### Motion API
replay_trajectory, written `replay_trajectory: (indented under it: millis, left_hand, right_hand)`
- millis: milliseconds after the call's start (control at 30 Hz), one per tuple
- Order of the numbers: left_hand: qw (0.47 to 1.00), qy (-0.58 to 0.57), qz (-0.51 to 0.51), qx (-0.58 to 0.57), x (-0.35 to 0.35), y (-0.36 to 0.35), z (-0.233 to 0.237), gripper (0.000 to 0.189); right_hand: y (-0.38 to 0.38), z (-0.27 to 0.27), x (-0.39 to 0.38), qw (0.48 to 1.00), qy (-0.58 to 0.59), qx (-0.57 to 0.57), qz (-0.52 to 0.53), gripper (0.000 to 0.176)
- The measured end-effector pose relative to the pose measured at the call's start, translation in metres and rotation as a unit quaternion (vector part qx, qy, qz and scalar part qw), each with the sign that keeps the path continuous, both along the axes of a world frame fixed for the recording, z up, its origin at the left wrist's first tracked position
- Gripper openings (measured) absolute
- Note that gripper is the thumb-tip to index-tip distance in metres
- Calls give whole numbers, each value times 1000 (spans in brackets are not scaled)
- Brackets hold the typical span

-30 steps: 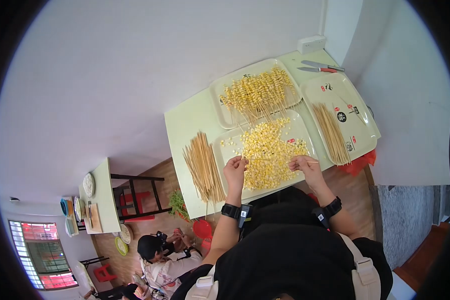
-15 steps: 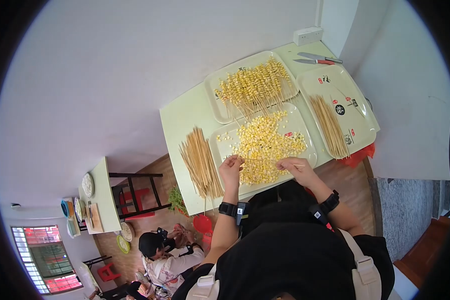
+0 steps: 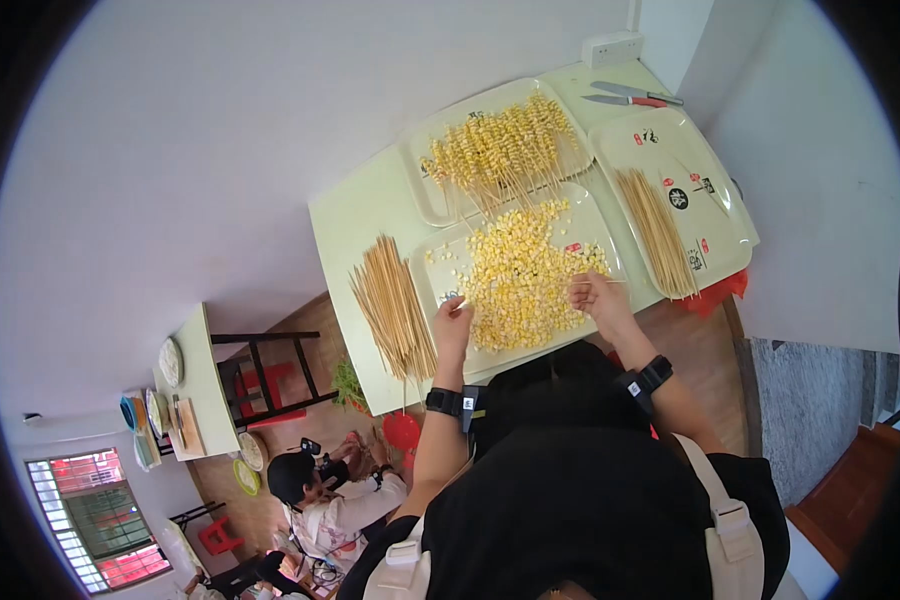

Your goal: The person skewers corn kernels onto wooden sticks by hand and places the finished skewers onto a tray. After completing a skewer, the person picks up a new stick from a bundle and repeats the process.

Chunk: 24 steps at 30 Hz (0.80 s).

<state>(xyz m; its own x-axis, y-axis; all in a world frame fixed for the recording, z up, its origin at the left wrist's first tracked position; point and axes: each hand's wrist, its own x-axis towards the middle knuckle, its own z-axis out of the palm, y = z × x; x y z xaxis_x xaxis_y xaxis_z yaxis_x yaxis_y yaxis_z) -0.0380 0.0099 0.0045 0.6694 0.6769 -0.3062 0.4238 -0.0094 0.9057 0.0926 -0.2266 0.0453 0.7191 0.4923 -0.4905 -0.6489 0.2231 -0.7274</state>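
Loose yellow corn kernels (image 3: 530, 270) are heaped on a cream tray (image 3: 432, 292) in front of me. Over the tray's left edge is my left hand (image 3: 452, 322), its fingertips pinched together; whatever is in them is too small to make out. My right hand (image 3: 602, 300) is closed above the right side of the kernels, with a thin bamboo skewer (image 3: 616, 281) showing beside its fingers. Left of the tray lies a pile of bare skewers (image 3: 390, 310). Behind it, a second tray (image 3: 417, 200) carries many skewers threaded with corn (image 3: 505, 145).
A third tray (image 3: 715, 205) on the right holds another bundle of skewers (image 3: 658, 230). Two knives (image 3: 630, 97) lie at the table's (image 3: 355, 215) far corner, near a wall socket (image 3: 612, 48). A co-worker (image 3: 330, 500) sits low at the left, near a red stool (image 3: 400, 432).
My hands have moved apart, the right one up and to the right, the left slightly left. The view has shifted a little. The skewer no longer visibly spans both hands.
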Motion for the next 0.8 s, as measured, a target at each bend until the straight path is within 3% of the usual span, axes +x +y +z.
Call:
replay_trajectory:
  millis: [33, 167, 200, 267, 400, 500, 567, 700, 767, 800]
  left_hand:
    - [996, 40, -2, 83, -6, 6, -4, 26]
    - [989, 102, -26, 100, -22, 13, -10, 25]
    - [989, 104, -25, 99, -23, 12, -10, 25]
    - [971, 88, -70, 211, -15, 2, -4, 19]
    - [972, 46, -41, 228, 6, -10, -15, 15]
    - [966, 4, -67, 251, 16, -16, -14, 13]
    - [933, 28, -122, 337, 19, -15, -20, 11]
    - [935, 45, -130, 327, 19, -15, -20, 10]
    - [976, 33, -62, 208, 18, -11, -19, 11]
    - [975, 32, -61, 210, 17, -7, -18, 11]
  right_hand:
    - [-6, -2, 3, 999, 36, 7, -36, 31]
    - [-25, 0, 7, 994, 78, 13, -74, 30]
    - [-27, 1, 7, 993, 91, 14, -80, 29]
    - [-29, 0, 8, 992, 92, 11, -84, 29]
    - [-30, 10, 5, 992, 89, 4, -87, 29]
    - [-32, 14, 3, 993, 82, -6, -85, 29]
    - [-33, 16, 2, 993, 79, -8, -89, 29]
    - [-41, 11, 2, 993, 75, 2, -93, 29]
    - [-41, 14, 1, 993, 74, 4, -94, 30]
    - [-41, 16, 2, 993, 74, 5, -94, 30]
